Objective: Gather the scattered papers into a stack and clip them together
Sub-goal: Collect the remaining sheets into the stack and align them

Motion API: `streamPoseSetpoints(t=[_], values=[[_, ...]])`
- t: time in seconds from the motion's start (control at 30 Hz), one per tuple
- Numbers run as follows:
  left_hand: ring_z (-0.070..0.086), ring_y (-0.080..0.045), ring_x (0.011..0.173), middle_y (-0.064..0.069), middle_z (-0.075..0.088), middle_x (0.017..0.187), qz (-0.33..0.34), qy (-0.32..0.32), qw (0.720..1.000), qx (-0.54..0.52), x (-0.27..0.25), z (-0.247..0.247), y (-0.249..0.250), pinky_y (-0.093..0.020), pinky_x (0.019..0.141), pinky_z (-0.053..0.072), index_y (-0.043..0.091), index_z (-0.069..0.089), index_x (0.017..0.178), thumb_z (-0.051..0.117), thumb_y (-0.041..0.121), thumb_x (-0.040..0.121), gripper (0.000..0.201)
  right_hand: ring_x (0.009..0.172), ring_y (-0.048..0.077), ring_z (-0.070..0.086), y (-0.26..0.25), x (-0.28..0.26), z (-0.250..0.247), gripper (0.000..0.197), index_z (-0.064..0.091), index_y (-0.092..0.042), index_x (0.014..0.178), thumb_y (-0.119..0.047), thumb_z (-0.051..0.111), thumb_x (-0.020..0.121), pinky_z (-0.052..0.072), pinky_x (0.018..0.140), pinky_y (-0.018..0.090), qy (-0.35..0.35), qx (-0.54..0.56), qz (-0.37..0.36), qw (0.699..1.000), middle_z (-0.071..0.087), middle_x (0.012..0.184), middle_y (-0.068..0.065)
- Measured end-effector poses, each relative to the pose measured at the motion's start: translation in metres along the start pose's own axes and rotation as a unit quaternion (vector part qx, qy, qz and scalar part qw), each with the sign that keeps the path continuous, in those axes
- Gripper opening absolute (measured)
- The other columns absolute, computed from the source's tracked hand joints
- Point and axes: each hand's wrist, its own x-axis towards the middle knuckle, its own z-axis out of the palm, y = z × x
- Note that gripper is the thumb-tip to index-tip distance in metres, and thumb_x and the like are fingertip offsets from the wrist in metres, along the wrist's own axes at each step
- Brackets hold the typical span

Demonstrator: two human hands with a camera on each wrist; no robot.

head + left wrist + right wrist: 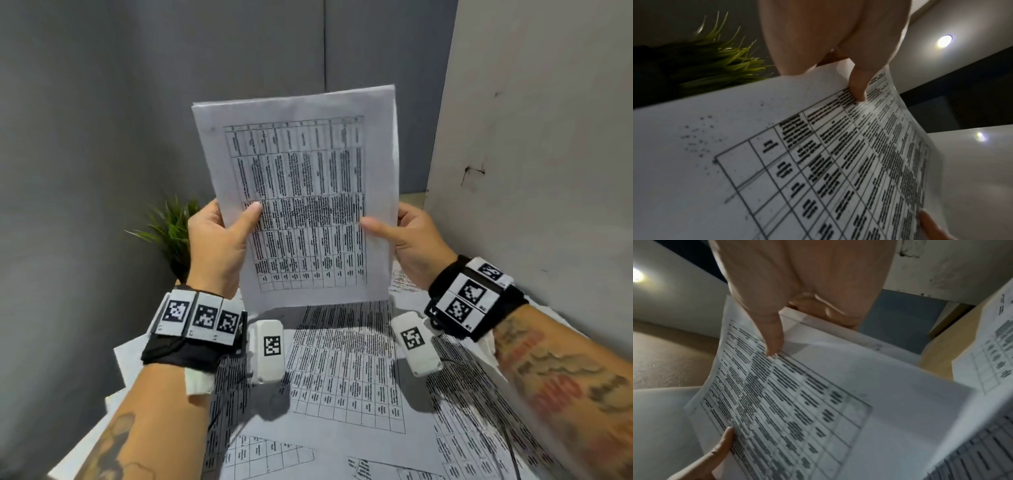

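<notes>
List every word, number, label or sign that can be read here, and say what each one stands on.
No text can be read.
Held papers, gripped by left hand and right hand: printed table, too blurred to read.
Papers on the table: printed tables, too small and blurred.
Wrist bands and wrist cameras: black-and-white square code markers, no words.

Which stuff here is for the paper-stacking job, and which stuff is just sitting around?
For the job:
- held papers, gripped upright by the left hand and right hand
- loose papers lying scattered on the table
- No clip shows in any view.

Just sitting around:
- green plant behind the left hand
- grey wall
- white panel on the right
</notes>
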Motion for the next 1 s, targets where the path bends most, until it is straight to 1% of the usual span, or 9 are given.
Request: streamPoseSetpoints(t=[0.1, 0.23, 0.33, 0.43, 0.57, 0.67, 0.73, 0.83, 1.0], values=[[0.068, -0.022, 0.102, 0.000, 0.073, 0.106, 0.031, -0.026, 0.999, 0.017, -0.001, 0.001, -0.004, -0.049, 0.096, 0.053, 0.020, 0.065, 0.108, 0.066, -0.002, 0.087, 0.031, 0.084, 0.015, 0.072, 0.001, 0.001, 0.000, 0.036, 0.065, -0.009, 0.107, -0.015, 0.074, 0.072, 0.058, 0.075, 0.032, -0.009, 0.029, 0.007, 1.000, 0.076, 0.088, -0.002], [0.066, -0.027, 0.109, -0.012, 0.067, 0.119, 0.000, -0.062, 0.998, -0.004, -0.002, -0.004, -0.011, -0.048, 0.095, 0.053, 0.016, 0.039, 0.136, 0.067, -0.007, 0.085, 0.063, 0.096, 0.018, 0.071, 0.009, -0.002, -0.001, 0.044, 0.063, -0.006, 0.116, -0.010, 0.075, 0.073, 0.057, 0.086, 0.033, -0.019, 0.037, 0.027, 0.999, 0.075, 0.097, 0.002], [0.068, -0.025, 0.106, -0.009, 0.071, 0.112, -0.033, -0.078, 0.996, 0.002, -0.005, -0.004, -0.015, -0.053, 0.100, 0.049, 0.008, 0.053, 0.127, 0.068, -0.004, 0.084, 0.047, 0.098, 0.016, 0.071, 0.016, -0.004, 0.000, 0.032, 0.066, -0.009, 0.111, -0.005, 0.073, 0.080, 0.057, 0.088, 0.029, -0.008, 0.016, 0.039, 0.999, 0.077, 0.097, 0.000], [0.068, -0.027, 0.102, -0.010, 0.073, 0.107, -0.047, -0.082, 0.995, -0.006, -0.006, -0.006, -0.013, -0.055, 0.099, 0.050, 0.014, 0.069, 0.107, 0.074, 0.004, 0.080, 0.030, 0.102, 0.015, 0.071, 0.009, -0.003, 0.003, 0.022, 0.069, -0.014, 0.103, -0.003, 0.070, 0.084, 0.055, 0.091, 0.029, 0.014, -0.005, 0.005, 1.000, 0.076, 0.102, 0.002], [0.070, -0.023, 0.093, -0.003, 0.077, 0.097, -0.040, -0.104, 0.993, -0.027, -0.003, -0.008, -0.011, -0.051, 0.093, 0.054, 0.018, 0.077, 0.093, 0.077, 0.009, 0.072, 0.023, 0.105, 0.020, 0.070, -0.013, 0.001, 0.009, 0.023, 0.074, -0.020, 0.091, -0.017, 0.080, 0.069, 0.053, 0.099, 0.035, 0.024, 0.009, -0.063, 0.998, 0.076, 0.102, 0.002], [0.069, -0.024, 0.099, -0.005, 0.076, 0.103, -0.040, -0.116, 0.992, -0.015, -0.002, -0.010, -0.015, -0.048, 0.092, 0.055, 0.017, 0.076, 0.099, 0.083, 0.012, 0.068, 0.032, 0.104, 0.016, 0.070, -0.016, -0.002, 0.008, 0.024, 0.079, -0.025, 0.084, -0.024, 0.081, 0.061, 0.051, 0.099, 0.031, -0.011, -0.006, -0.044, 0.999, 0.077, 0.099, -0.004], [0.070, -0.023, 0.100, -0.006, 0.075, 0.107, -0.059, -0.129, 0.990, -0.018, -0.002, -0.014, -0.020, -0.046, 0.089, 0.057, 0.015, 0.069, 0.108, 0.084, 0.016, 0.066, 0.044, 0.108, 0.015, 0.068, -0.006, -0.005, 0.003, 0.037, 0.074, -0.018, 0.099, -0.021, 0.081, 0.063, 0.045, 0.107, 0.036, -0.025, -0.017, 0.004, 1.000, 0.077, 0.104, -0.005], [0.071, -0.021, 0.101, -0.005, 0.075, 0.107, -0.101, -0.159, 0.982, 0.003, -0.003, -0.015, -0.026, -0.040, 0.086, 0.058, 0.015, 0.065, 0.110, 0.094, 0.035, 0.052, 0.068, 0.117, 0.020, 0.064, 0.011, -0.006, 0.000, 0.079, 0.063, -0.009, 0.121, -0.039, 0.093, 0.054, 0.040, 0.112, 0.048, -0.034, -0.052, 0.037, 0.997, 0.073, 0.118, 0.002], [0.070, -0.020, 0.102, -0.004, 0.076, 0.104, -0.100, -0.172, 0.977, 0.079, -0.005, -0.010, -0.024, -0.050, 0.100, 0.050, 0.010, 0.069, 0.103, 0.073, 0.015, 0.074, 0.030, 0.111, 0.020, 0.066, 0.005, -0.001, 0.000, 0.036, 0.067, -0.018, 0.097, -0.032, 0.080, 0.066, 0.042, 0.110, 0.043, -0.003, -0.039, 0.014, 0.999, 0.074, 0.107, 0.003]])
